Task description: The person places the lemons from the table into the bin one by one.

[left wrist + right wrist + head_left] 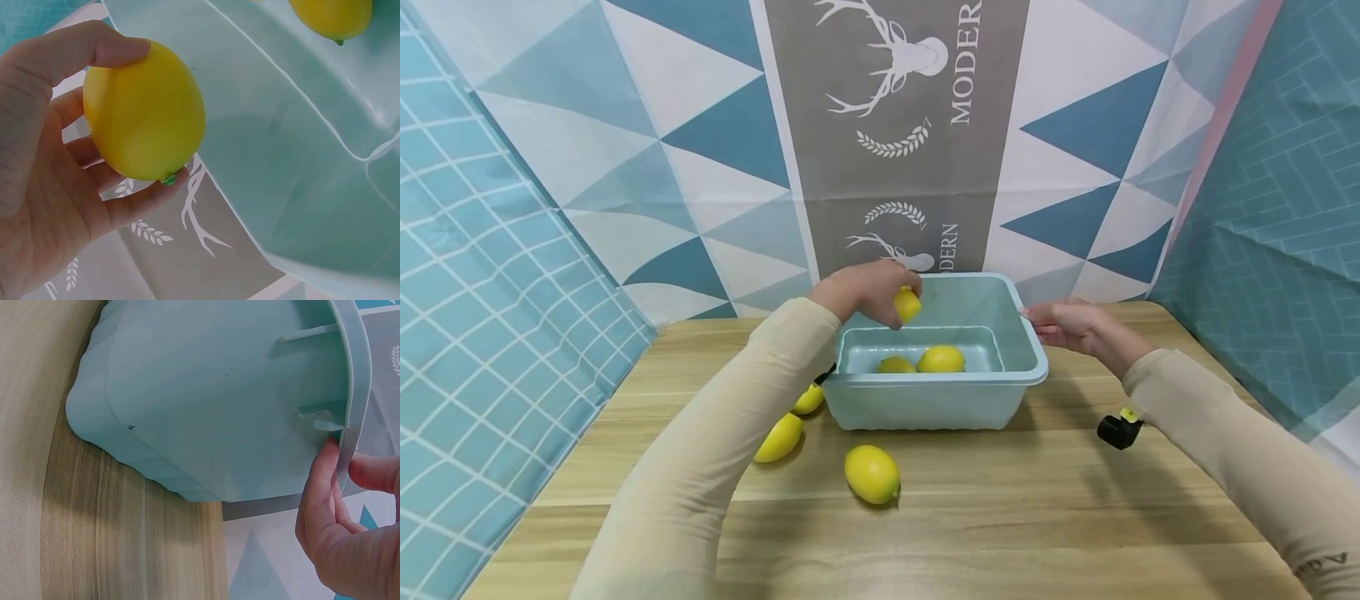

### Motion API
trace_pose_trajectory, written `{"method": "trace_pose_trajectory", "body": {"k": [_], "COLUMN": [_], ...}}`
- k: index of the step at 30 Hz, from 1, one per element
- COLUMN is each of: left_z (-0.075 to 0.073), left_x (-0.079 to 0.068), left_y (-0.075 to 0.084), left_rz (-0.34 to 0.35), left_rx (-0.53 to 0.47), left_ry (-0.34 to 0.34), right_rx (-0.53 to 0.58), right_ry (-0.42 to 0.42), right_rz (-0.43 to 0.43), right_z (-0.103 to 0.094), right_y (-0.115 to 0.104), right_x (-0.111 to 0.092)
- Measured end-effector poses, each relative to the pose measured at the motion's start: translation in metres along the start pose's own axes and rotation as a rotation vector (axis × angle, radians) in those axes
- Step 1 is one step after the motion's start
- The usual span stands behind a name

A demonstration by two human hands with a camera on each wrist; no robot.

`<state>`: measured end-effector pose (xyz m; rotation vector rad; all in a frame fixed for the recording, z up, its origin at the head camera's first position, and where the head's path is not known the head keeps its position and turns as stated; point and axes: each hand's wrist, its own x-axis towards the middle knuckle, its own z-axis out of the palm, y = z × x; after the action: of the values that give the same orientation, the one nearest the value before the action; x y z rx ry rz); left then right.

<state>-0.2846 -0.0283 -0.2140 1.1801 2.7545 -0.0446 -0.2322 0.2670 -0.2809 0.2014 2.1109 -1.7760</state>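
Note:
My left hand (872, 292) holds a lemon (145, 112) over the left part of a pale blue plastic basin (925, 400). In the left wrist view the thumb lies on top of the fruit and the fingers curl beneath it, near its green stem end. Two lemons (941, 359) lie on the basin floor. At the basin's right side, my right hand (1067, 327) pinches the rim (355, 381) between thumb and fingers.
One lemon (872, 474) sits on the wooden table (970, 533) in front of the basin. Two more lemons (779, 438) lie by its left side, partly behind the left sleeve. A patterned cloth wall (715, 150) rises behind the basin.

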Motion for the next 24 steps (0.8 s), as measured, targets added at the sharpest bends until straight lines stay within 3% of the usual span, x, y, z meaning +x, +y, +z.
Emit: {"method": "trace_pose_trajectory", "body": {"k": [12, 24], "left_z": [0.000, -0.010], "left_x": [-0.001, -0.029], "left_y": [0.001, 0.007], "left_rz": [-0.019, 0.000], "left_rx": [0.004, 0.075], "left_ry": [-0.036, -0.010], "right_rx": [0.012, -0.017], "right_ry": [0.000, 0.008], "right_rz": [-0.002, 0.011], "right_z": [0.002, 0.001], "right_y": [-0.001, -0.001], "right_x": [-0.001, 0.001]}}
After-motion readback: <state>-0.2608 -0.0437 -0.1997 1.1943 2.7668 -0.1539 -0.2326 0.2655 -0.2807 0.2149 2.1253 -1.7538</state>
